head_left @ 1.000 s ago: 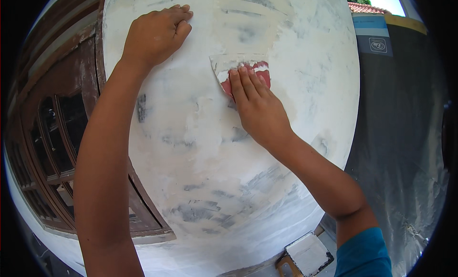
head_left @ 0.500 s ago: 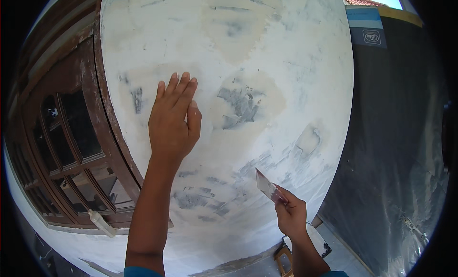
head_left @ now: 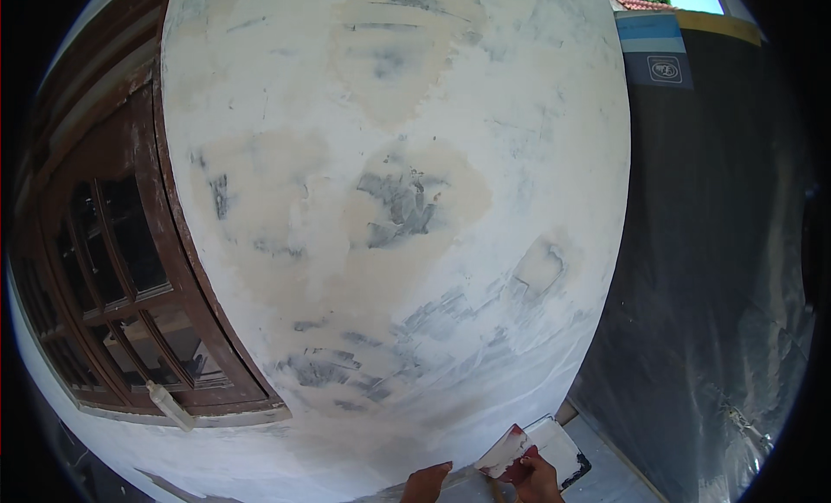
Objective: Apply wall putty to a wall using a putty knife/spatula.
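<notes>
My right hand [head_left: 538,480] grips a putty knife [head_left: 505,453] low at the bottom of the view. The knife's broad, reddish blade is smeared with white filler, its face tilted up. To its left, at the lower edge, my left hand [head_left: 426,483] is only partly in view. Its fingers point toward the knife with a gap between, and I see nothing in them. In front of me rises a white wall [head_left: 554,157] with beige damp-looking patches and dark grey scraped marks, the largest dark patch [head_left: 400,200] near the middle.
On the left, a brown wooden window [head_left: 130,269] has glass panes, and a clear bottle [head_left: 168,405] leans at its sill. A dark plastic sheet [head_left: 692,243] hangs at right. Below, behind my right hand, lies a white flat object with black-stained edges [head_left: 558,447].
My left hand has come off the wall and dropped to the lower edge. My right hand has lowered with the putty knife. The view has shifted slightly.
</notes>
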{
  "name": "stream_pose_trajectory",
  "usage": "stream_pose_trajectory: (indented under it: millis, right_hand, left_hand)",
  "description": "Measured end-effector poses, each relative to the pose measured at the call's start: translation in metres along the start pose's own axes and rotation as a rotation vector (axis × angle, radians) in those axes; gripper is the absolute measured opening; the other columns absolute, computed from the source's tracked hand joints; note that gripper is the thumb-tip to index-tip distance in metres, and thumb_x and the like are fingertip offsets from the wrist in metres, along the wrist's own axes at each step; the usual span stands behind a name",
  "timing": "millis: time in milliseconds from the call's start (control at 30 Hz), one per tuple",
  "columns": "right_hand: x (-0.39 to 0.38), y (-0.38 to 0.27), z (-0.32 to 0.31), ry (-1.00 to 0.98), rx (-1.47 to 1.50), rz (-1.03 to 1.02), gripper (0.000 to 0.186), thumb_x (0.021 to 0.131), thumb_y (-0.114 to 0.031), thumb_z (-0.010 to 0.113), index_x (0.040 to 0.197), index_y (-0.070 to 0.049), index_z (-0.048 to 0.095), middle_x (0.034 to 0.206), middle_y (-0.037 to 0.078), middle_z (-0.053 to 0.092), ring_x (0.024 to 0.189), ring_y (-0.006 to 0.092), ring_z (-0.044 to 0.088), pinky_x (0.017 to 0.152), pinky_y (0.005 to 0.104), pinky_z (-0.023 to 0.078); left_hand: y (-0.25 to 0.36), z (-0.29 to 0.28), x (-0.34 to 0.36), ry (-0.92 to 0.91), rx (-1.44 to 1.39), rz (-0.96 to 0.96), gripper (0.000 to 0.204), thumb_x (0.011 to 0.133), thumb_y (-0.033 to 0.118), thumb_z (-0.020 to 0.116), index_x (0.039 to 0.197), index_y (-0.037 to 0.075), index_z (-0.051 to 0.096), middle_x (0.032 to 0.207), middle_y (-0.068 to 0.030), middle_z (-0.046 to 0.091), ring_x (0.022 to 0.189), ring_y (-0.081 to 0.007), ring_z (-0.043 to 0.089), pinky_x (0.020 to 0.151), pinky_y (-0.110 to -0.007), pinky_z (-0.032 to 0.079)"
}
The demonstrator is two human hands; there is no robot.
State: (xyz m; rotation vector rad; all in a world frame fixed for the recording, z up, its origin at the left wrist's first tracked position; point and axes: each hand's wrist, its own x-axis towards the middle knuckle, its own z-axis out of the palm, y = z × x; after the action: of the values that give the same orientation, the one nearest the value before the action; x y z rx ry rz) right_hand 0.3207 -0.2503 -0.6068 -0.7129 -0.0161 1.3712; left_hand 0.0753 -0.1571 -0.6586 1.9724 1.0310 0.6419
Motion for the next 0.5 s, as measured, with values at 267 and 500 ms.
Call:
stream_pose_trajectory:
  millis: [267, 500]
  right_hand:
    - [0.024, -0.072, -0.037, -0.107, -0.010, -0.079, 0.004, 0.082, -0.002, 0.053, 0.085, -0.003, 0.054, 0.079, 0.010, 0.057, 0.075, 0.0262, 0.058, 0.071, 0.0417, 0.051]
    - [0.027, -0.165, -0.081, -0.127, -0.144, -0.135, 0.020, 0.075, 0.006, 0.061, 0.093, -0.001, 0.057, 0.084, 0.011, 0.059, 0.077, 0.0270, 0.059, 0.074, 0.0404, 0.053]
  left_hand:
    - [-0.041, 0.057, 0.043, -0.169, 0.220, 0.136, 0.038, 0.096, 0.024, 0.047, 0.125, 0.005, 0.062, 0.124, -0.0139, 0.067, 0.110, -0.0284, 0.065, 0.094, -0.037, 0.052]
    - [0.042, 0.141, 0.067, -0.099, -0.561, -0.714, 0.048, 0.103, 0.044, 0.042, 0.134, 0.010, 0.058, 0.123, -0.0084, 0.068, 0.110, -0.0214, 0.063, 0.092, -0.036, 0.048]
